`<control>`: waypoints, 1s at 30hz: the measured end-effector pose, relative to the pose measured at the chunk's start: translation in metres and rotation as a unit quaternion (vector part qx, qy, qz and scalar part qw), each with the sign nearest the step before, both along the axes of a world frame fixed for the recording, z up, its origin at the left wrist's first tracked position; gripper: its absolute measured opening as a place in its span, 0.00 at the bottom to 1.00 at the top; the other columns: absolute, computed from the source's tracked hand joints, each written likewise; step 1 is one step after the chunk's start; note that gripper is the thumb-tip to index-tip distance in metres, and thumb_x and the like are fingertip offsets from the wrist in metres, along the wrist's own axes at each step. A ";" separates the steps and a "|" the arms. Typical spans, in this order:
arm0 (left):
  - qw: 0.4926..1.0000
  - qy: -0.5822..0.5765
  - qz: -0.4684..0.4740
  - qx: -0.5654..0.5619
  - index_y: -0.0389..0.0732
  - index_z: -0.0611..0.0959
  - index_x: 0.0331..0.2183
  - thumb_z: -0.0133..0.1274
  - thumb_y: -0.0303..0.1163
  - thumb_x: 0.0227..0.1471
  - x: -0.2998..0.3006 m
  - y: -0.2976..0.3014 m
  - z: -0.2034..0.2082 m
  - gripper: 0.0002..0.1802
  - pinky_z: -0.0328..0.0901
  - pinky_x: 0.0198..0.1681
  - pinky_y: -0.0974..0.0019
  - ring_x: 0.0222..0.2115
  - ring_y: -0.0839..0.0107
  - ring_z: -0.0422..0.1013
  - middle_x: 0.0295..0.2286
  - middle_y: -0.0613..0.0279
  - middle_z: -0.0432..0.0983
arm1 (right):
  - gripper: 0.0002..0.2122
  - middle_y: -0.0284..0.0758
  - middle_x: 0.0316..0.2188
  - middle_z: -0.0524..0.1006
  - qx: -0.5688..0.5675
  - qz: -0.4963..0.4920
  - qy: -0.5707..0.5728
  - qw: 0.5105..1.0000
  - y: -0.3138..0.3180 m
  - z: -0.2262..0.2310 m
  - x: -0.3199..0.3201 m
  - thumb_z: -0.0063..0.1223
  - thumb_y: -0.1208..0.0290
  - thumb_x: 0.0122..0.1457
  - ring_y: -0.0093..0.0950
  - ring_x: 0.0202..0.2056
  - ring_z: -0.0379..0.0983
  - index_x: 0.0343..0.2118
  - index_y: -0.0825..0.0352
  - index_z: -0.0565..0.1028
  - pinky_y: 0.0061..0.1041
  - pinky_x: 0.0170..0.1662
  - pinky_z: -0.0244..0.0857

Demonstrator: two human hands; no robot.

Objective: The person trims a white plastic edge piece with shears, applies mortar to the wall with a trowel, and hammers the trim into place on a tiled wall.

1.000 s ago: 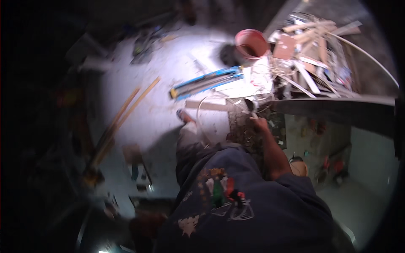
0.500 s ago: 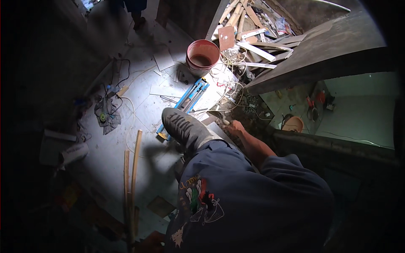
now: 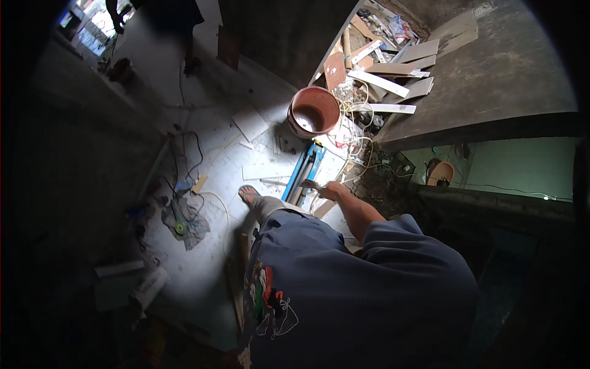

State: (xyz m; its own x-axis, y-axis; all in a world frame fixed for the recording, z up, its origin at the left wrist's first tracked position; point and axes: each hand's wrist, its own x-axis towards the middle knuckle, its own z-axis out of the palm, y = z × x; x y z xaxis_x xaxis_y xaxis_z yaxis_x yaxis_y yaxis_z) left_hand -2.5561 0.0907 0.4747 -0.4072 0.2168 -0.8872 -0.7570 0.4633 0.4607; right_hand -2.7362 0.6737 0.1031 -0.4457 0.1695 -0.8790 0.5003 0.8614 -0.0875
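Observation:
My right hand [image 3: 334,191] is closed around a small hand tool with a flat grey blade, which looks like a trowel [image 3: 312,184]. Its blade points left, over or beside the blue manual tile cutter [image 3: 316,157] on the floor; whether they touch I cannot tell. Just beyond the cutter stands a reddish bucket [image 3: 298,127], with something pale at its bottom. White tile pieces [image 3: 268,171] lie left of the cutter. No part of my left hand shows. My foot in a sandal [image 3: 248,194] rests on the floor left of the cutter.
Loose pale cable [image 3: 362,147] coils right of the bucket, near broken rubble. A heap of board and tile scraps [image 3: 393,71] fills the far right. Wooden strips [image 3: 236,280] lie at my left. Another person's legs [image 3: 190,46] are at the far left. An orange basin [image 3: 440,174] sits at right.
The view has shifted, so the cutter and bucket appear lower and farther right. My raised leg has moved down and left. My right hand is now beside the cutter. My left hand has left view.

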 end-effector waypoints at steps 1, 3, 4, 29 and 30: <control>1.000 0.006 -0.009 0.000 0.38 0.86 0.34 0.61 0.33 0.48 -0.032 -0.010 -0.001 0.11 0.70 0.33 0.60 0.28 0.61 0.77 0.30 0.54 0.82 | 0.25 0.49 0.34 0.83 -0.044 -0.112 0.049 0.992 -0.019 0.012 -0.041 0.66 0.45 0.48 0.45 0.38 0.81 0.33 0.67 0.84 0.41 0.41 0.72; 1.000 0.010 -0.015 0.007 0.38 0.86 0.34 0.61 0.33 0.48 -0.086 -0.030 -0.004 0.11 0.70 0.33 0.61 0.28 0.61 0.77 0.29 0.54 0.82 | 0.27 0.52 0.30 0.81 -0.080 -0.042 0.168 0.982 -0.046 0.016 -0.130 0.63 0.44 0.49 0.49 0.36 0.80 0.30 0.71 0.83 0.43 0.41 0.71; 1.000 0.014 -0.014 0.005 0.38 0.86 0.34 0.61 0.33 0.48 -0.110 -0.040 -0.004 0.11 0.70 0.33 0.61 0.28 0.61 0.76 0.29 0.54 0.82 | 0.28 0.54 0.31 0.81 -0.100 -0.019 0.208 0.973 -0.070 0.040 -0.178 0.64 0.44 0.49 0.49 0.38 0.80 0.29 0.73 0.82 0.43 0.42 0.71; 0.975 0.157 -0.156 -0.020 0.39 0.85 0.30 0.56 0.36 0.54 -0.743 -0.166 -0.182 0.11 0.68 0.28 0.62 0.24 0.68 0.74 0.27 0.58 0.81 | 0.22 0.44 0.27 0.81 0.126 -0.726 0.344 0.582 0.137 0.029 -0.418 0.68 0.56 0.52 0.34 0.25 0.77 0.36 0.74 0.82 0.42 0.29 0.72; 0.972 0.158 -0.161 -0.062 0.39 0.85 0.30 0.56 0.37 0.55 -0.746 -0.182 -0.189 0.11 0.68 0.28 0.63 0.24 0.68 0.74 0.27 0.59 0.81 | 0.19 0.43 0.24 0.79 0.130 -0.746 0.354 0.549 0.159 0.046 -0.433 0.69 0.57 0.53 0.33 0.21 0.75 0.34 0.72 0.81 0.43 0.24 0.71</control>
